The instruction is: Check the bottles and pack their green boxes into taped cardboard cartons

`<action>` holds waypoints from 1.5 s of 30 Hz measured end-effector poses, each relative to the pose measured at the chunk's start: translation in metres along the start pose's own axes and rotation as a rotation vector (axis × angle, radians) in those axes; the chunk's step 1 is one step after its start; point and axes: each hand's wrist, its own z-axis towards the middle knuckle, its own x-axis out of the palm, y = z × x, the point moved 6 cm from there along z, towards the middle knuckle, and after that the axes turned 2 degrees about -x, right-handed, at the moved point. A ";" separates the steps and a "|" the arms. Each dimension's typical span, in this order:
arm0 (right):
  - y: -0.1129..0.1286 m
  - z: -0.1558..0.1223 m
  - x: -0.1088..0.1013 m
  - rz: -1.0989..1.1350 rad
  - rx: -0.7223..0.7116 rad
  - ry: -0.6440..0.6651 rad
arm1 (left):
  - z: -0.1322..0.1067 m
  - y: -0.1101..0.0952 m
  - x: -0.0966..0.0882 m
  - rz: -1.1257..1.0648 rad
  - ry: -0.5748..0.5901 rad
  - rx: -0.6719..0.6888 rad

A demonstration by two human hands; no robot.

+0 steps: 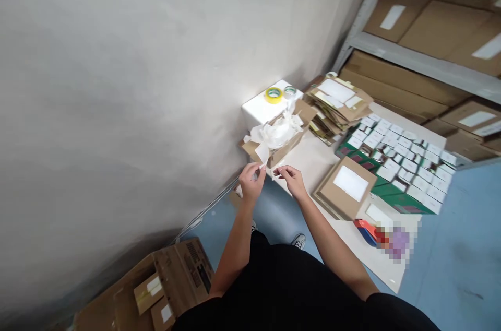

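In the head view, my left hand (251,181) pinches a thin white paper-like piece (262,152) between thumb and fingers. Close by on the right, my right hand (291,179) is closed in a pinch on a small white scrap (276,177), too small to name surely. Both hands hover at the table's near left edge. Just beyond them stands an open cardboard box (287,149), heaped with crumpled white scraps (281,131).
A white box (256,106) carries a yellow tape roll (273,94). Flattened cartons (338,98), green-sided trays of small white boxes (399,164) and a labelled carton (348,190) cover the table (376,258). Cartons (180,273) stand on the floor at lower left; shelving (422,64) rises right.
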 end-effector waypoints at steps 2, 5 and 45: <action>0.021 -0.018 -0.038 0.043 -0.018 -0.048 | -0.012 -0.032 0.045 -0.005 0.077 0.096; 0.041 -0.044 -0.102 0.105 -0.057 -0.193 | -0.034 -0.072 0.114 0.005 0.188 0.248; -0.151 -0.166 -0.327 -0.283 0.323 -1.168 | -0.203 0.008 0.373 0.218 0.922 -0.129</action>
